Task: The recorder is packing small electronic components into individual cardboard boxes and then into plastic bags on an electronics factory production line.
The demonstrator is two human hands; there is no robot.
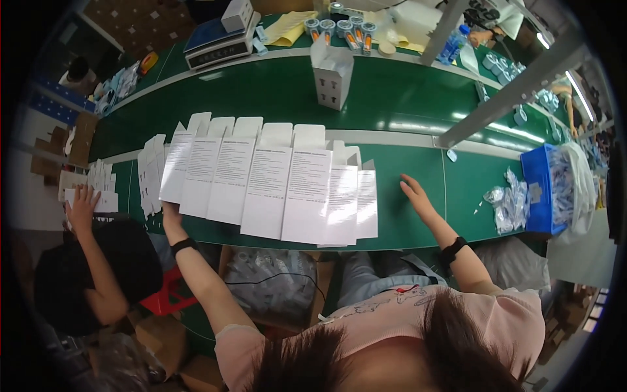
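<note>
A row of white cardboard cartons (262, 189) with printed fronts and raised top flaps stands on the green table in front of me. My left hand (171, 214) is at the lower left end of the row, against the leftmost large carton (176, 166). Its fingers are hidden behind that carton, so their grip does not show. Off the right end of the row, my right hand (415, 195) hovers by the table with fingers stretched out and nothing in them. The smaller-looking carton (367, 202) at that end is nearest to it.
An open white carton (332, 85) stands on the conveyor belt (261, 91) beyond the rail. To the right are clear plastic packets (509, 202) and a blue bin (539, 189). A co-worker's hand (83, 208) touches cartons at the far left. A metal post (503, 88) slants upward on the right.
</note>
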